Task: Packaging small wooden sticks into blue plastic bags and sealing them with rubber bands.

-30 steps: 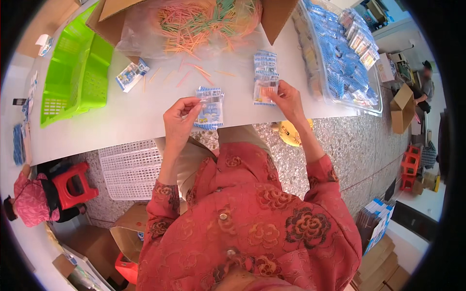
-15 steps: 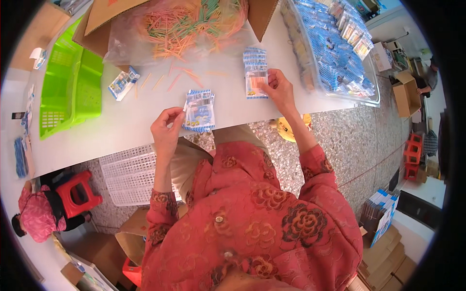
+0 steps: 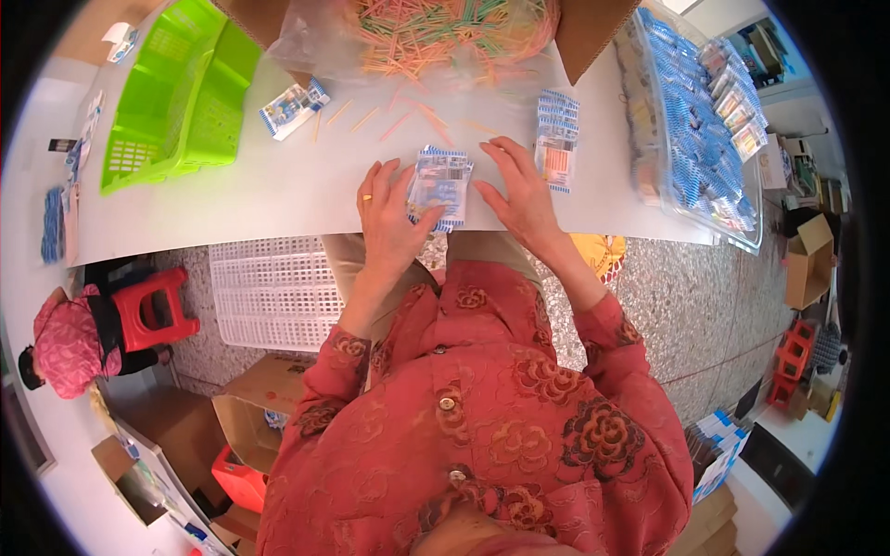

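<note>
A small stack of blue-and-white snack packets (image 3: 439, 190) lies near the table's front edge, between my hands. My left hand (image 3: 385, 218), with a ring on one finger, is at the stack's left side. Its fingers are apart and its thumb reaches the packets' lower corner. On the other side my right hand (image 3: 521, 202) is open and holds nothing, its thumb and fingers spread just right of the stack. Beyond it an overlapping row of similar packets (image 3: 556, 157) lies flat, the nearest showing an orange striped window.
Thin pink, yellow and green sticks fill a plastic bag (image 3: 320, 51) in a cardboard box (image 3: 593, 32). Loose sticks (image 3: 431, 120) and one packet (image 3: 293, 109) lie nearby. A green basket (image 3: 209, 125) stands left; a clear bin (image 3: 649, 176) of packets stands right. Another person (image 3: 79, 338) is lower left.
My right hand has left the packet row and moved left to the stack. My left hand has come further over the stack's side, its fingers spreading. The view has shifted.
</note>
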A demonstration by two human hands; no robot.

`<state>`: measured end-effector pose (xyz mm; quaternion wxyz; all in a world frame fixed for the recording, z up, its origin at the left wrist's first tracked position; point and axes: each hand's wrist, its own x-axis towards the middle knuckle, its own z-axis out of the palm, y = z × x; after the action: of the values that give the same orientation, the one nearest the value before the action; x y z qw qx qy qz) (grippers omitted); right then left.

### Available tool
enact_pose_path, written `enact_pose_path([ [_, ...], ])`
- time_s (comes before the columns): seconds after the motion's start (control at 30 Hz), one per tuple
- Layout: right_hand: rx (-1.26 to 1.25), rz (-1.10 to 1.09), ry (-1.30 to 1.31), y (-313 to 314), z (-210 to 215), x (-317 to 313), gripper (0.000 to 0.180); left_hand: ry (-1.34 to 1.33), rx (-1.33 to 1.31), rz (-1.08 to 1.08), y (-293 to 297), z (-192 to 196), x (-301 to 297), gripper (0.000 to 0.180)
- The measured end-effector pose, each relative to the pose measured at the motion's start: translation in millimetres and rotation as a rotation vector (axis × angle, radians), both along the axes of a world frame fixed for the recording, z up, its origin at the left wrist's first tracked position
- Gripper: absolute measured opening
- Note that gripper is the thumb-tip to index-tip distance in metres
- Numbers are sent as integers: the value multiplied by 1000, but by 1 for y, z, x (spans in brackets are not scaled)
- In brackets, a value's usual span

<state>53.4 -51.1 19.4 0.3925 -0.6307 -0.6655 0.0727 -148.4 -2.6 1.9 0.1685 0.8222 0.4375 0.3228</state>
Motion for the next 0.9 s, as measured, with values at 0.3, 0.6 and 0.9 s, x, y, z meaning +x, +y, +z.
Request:
enact_pose_path([
  [0.3,-63,37,-140,28,-9,-18,33,-5,-27,10,-2,-8,0,65],
  [0.6,67,76,-56,27,-8,-17,20,-29,6,4,-1,-9,0,68],
  [0.9,-111,101,160,31,3,-16,15,-156,-53,46,-1,4,-2,62],
])
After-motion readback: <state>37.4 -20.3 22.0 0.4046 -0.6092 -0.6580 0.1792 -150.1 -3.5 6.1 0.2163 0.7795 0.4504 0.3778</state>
